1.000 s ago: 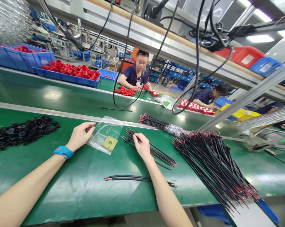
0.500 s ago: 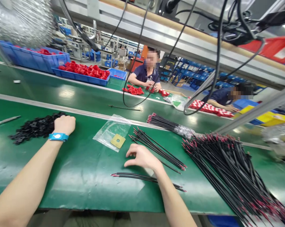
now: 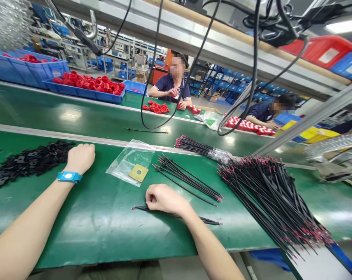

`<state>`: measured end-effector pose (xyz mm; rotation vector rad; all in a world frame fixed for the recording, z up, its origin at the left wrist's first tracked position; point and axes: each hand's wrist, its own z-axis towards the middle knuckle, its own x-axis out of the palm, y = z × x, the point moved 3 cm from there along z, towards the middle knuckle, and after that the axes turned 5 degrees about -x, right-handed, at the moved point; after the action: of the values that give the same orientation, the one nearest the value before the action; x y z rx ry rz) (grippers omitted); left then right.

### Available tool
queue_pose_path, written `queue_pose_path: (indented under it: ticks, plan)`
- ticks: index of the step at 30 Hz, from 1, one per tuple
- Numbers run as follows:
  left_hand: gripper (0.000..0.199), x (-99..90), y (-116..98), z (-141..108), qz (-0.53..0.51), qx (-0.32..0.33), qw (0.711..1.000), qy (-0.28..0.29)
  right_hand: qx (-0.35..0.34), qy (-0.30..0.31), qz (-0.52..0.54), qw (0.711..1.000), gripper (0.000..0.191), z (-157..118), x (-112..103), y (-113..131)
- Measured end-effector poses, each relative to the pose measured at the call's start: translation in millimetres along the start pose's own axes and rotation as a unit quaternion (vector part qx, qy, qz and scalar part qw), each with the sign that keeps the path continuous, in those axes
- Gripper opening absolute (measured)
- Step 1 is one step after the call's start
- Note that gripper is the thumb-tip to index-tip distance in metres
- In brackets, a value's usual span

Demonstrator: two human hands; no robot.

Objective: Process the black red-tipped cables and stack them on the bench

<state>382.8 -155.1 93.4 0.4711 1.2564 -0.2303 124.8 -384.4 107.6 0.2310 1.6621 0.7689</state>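
My left hand (image 3: 81,157), a blue band on its wrist, is curled at the right end of a pile of small flat black parts (image 3: 32,161). Its fingertips are turned away, so what they hold, if anything, is hidden. My right hand (image 3: 167,200) is closed in a pinch over a few black cables (image 3: 206,221) with red ends, which lie near the front of the green bench. Behind it rests a loose bundle of similar cables (image 3: 190,179). A clear plastic bag (image 3: 121,161) with a yellow square plate (image 3: 138,173) that has a round hole lies between my hands.
A large heap of black cables (image 3: 269,194) covers the right side, with a wrapped bundle (image 3: 196,146) behind. Blue trays of red parts (image 3: 91,85) stand across the bench. Black cords (image 3: 142,112) hang from the overhead rail. Two co-workers sit opposite.
My right hand has gone from open fingers to a closed pinch, coming down onto the front cables. My left hand stays by the black parts. The view has shifted slightly right.
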Motion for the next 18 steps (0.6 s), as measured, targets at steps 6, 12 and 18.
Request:
queue_pose_path:
  ticks: [6, 12, 18]
  plan:
    - [0.036, 3.6, -8, 1, -0.103, 0.000, 0.994, 0.030, -0.011, -0.005, -0.015, 1.000, 0.010, -1, 3, -2]
    - [0.037, 13.9, -6, 3, -0.146, -0.034, 0.989, 0.013, -0.013, 0.020, -0.041, 0.999, 0.016, -2, 6, 3]
    - [0.032, 20.9, -6, 6, -0.204, -0.025, 0.978, -0.029, -0.028, 0.021, -0.074, 0.997, 0.006, -4, 8, 2]
